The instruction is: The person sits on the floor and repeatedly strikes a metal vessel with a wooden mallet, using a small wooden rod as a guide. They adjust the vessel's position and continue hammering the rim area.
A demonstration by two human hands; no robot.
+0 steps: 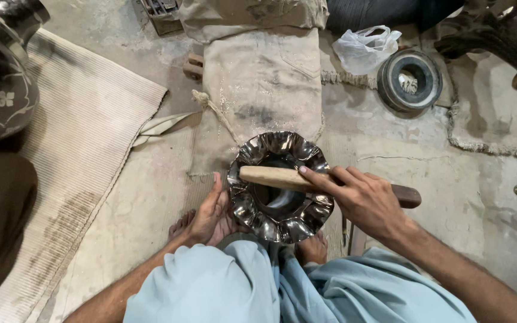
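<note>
**Fluted bowl pinned low, wooden tool laid across its mouth**

The person sat on the floor (151, 197) with the fluted metal bowl (280, 186) between the feet, its scalloped, mirror-bright rim facing up at the near end of a dusty cloth-covered block (262, 78). The left hand (212, 210) was pressed flat against the bowl's left flank, fingers spread and open, bracing rather than gripping. The right hand (363, 200) was closed around a wooden tool (282, 177), pale at the working end and dark at the handle, which lay across the rim and over the central opening.

The risks, as I judged them: that left thumb stood right at the scalloped edge, and thin sheet like that could nick skin if the bowl turned under pressure. The brace was only a flat palm plus the feet, so a hard push from the tool could have rocked or spun the piece. The bare toes (312, 248) sat just under the near rim, in the path of a slip. And the wood rested on polished lobes; a skid could have dented or scuffed a flute.

A metal ring (410, 79) and a plastic bag (366, 48) lay well clear beyond, and a woven mat (73, 149) covered the floor to the left.
</note>
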